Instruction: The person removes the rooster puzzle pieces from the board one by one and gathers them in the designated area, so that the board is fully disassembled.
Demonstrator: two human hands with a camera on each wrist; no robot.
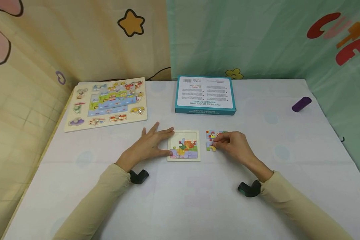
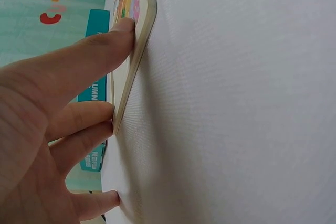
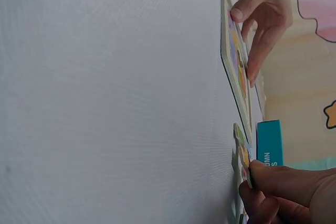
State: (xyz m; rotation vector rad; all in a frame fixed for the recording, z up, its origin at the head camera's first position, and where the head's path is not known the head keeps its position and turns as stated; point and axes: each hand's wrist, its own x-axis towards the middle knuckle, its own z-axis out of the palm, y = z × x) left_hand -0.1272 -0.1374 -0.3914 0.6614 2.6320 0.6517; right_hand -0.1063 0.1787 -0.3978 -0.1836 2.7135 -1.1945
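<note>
A small square jigsaw board (image 1: 183, 136) lies on the table with several pieces fitted in its lower part; its upper part is bare wood. My left hand (image 1: 148, 144) spreads its fingers at the board's left side. Its thumb (image 2: 122, 34) presses the rim, while other fingertips touch near the far left corner. To the right of the board, my right hand (image 1: 235, 146) pinches a colourful puzzle piece (image 3: 244, 157) between thumb and fingers; the piece looks tilted in the right wrist view. Loose puzzle pieces (image 1: 210, 134) lie by these fingers, partly hidden under the hand.
Behind the board lies a teal and white box (image 1: 205, 93). A larger wooden peg puzzle (image 1: 106, 123) with picture pieces sits at the back left. A purple cylinder (image 1: 301, 104) lies at the far right. Curtains (image 1: 258, 40) hang along the table's back edge.
</note>
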